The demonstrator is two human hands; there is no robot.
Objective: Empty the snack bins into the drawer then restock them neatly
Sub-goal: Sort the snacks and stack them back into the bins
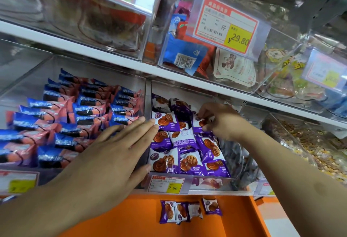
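Left hand [120, 143] lay flat with straight, spread fingers, its fingertips [150, 124] touching the wafer packets at the 9 o'clock edge of the clear bin [206, 177]; it held nothing. We read the scene from large to small. At 9 o'clock of that bin stood a neighbouring bin of blue-and-pink biscuit packs [75, 116], already lined up in rows. The middle bin held purple wafer packets [174, 143] laid in rough rows, fronts up near its front lip and more jumbled toward 12 o'clock. The orange drawer [131, 216] stood open at 6 o'clock of the bin, and four loose packets [180, 211] lay in it, close together. Right hand [221, 120] reached in from 3 o'clock with curled fingers pinching one packet [201, 122] at the bin's far right corner.

We judged the step to be restocking, nearly finished for this bin. The next move probably called for seating the pinched packet flush in its row while the flat hand steadied the stack, then lifting the remaining four from the drawer.
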